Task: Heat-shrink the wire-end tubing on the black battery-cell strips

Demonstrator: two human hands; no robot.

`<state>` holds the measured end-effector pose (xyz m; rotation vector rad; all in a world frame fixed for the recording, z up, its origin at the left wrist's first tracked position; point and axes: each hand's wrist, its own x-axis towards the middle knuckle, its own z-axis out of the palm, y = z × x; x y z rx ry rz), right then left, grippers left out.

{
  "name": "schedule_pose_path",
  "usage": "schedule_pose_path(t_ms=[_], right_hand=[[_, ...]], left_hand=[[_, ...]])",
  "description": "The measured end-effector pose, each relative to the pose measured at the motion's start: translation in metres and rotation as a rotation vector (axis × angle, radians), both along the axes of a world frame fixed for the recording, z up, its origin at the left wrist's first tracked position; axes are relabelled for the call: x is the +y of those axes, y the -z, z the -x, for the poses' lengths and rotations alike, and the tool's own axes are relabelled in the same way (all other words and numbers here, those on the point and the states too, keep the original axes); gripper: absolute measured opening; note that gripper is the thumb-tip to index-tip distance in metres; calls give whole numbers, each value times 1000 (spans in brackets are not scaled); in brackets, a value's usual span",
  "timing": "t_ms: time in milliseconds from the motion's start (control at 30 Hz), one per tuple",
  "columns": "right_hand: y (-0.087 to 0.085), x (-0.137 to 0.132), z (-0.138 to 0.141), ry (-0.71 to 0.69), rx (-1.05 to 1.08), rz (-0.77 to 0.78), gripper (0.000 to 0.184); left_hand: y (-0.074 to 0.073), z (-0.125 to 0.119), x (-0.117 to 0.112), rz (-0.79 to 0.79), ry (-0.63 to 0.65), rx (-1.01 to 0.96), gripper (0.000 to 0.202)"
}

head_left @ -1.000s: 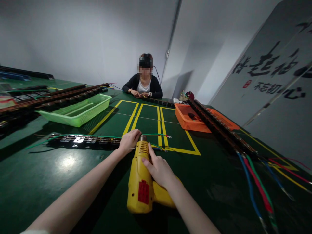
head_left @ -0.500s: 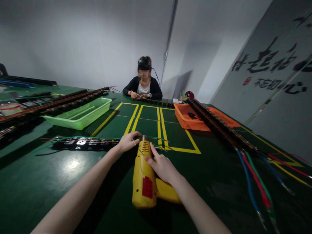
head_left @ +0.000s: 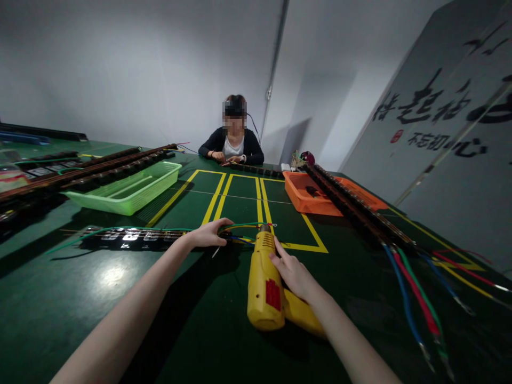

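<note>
A yellow heat gun [head_left: 264, 282] is held over the green table, its metal nozzle pointing away from me toward thin coloured wires [head_left: 244, 226]. My right hand [head_left: 294, 274] is closed on the gun's handle, fingers lying along its side. My left hand [head_left: 208, 233] rests on the right end of a long black strip [head_left: 132, 234] with shiny parts and pins the wires there, fingers curled. A green wire runs along that strip to the left.
A green basket [head_left: 124, 186] sits at the left with long dark strips [head_left: 80, 172] across it. An orange tray [head_left: 310, 194] and more long strips [head_left: 352, 205] with thick blue, red and green wires [head_left: 416, 304] lie at the right. A person [head_left: 232, 143] sits opposite. Yellow lines [head_left: 260, 200] mark the table.
My right hand has carried the heat gun to the right, away from my left hand. The left hand stays on the strip's end.
</note>
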<state>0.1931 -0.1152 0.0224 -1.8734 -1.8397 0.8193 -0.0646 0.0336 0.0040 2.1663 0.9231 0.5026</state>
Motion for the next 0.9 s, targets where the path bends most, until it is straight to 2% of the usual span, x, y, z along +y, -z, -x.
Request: schedule_pose_path(t_ms=[200, 567, 900], right_hand=[[-4, -3, 6, -27, -15, 18, 55], [-7, -7, 39, -96, -66, -4, 62], [-8, -6, 47, -135, -51, -25, 64]], left_hand=[[-3, 2, 2, 74, 100, -15, 70], [-2, 1, 4, 134, 148, -46, 67], [2, 7, 9, 70, 165, -32, 65]])
